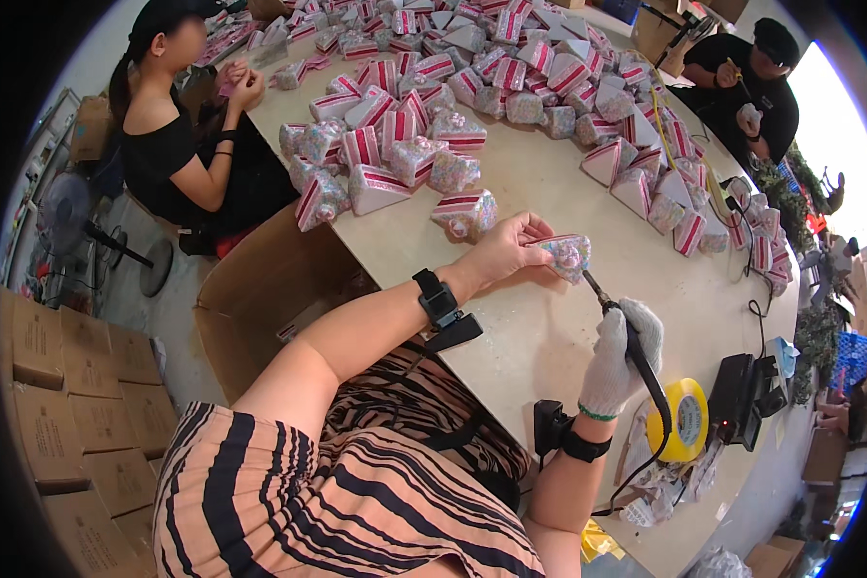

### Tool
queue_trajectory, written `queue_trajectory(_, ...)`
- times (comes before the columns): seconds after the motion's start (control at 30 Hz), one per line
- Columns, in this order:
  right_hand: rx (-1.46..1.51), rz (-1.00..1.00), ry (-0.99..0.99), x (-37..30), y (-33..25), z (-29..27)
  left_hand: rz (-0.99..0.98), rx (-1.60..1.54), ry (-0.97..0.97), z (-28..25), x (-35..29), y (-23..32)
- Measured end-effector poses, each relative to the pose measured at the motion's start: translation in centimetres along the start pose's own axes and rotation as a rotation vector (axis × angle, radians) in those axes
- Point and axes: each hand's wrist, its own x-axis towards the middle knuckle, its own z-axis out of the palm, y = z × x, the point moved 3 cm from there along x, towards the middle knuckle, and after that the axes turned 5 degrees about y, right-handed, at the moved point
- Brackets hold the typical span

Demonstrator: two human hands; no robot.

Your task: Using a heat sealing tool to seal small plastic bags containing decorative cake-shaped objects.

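Observation:
My bare left hand (pixel 507 249) pinches a decorative cake slice (pixel 570 256) by its end, a little above the table. The slice has a speckled, glittery coating, pink-red striped sides and a pale pink swirl on top. In my right hand (pixel 607 371), which wears a white knitted glove, is a soldering iron (pixel 637 353) with a black handle and cable. Its metal tip points up and left to the slice's near right corner; I cannot tell whether it touches. Just beyond my left hand lies another cake slice (pixel 465 213).
A large heap of cake slices (pixel 520 72) covers the table's far side. To my right are a yellow tape roll (pixel 679 421) and a black device (pixel 739 400). An open carton (pixel 250 299) stands at the left edge. Two people work across the table, one at left (pixel 188 144), one at right (pixel 751 91).

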Motion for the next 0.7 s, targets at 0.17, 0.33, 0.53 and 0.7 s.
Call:
queue_trajectory(0.17,-0.032,-0.018,-0.026,0.0,0.1,0.0,0.089,0.126,-0.019,0.3,-0.6,0.4)
queue_trajectory(0.33,-0.106,0.001,-0.035,0.1,0.3,0.0,0.247,0.36,0.024,0.6,-0.8,0.7)
queue_trajectory(0.53,-0.119,-0.025,-0.049,0.2,0.4,0.1,0.328,0.449,0.06,1.0,-1.1,1.2)
queue_trajectory(0.7,-0.114,-0.024,-0.047,0.2,0.4,0.1,0.303,0.451,0.063,1.0,-1.3,1.4)
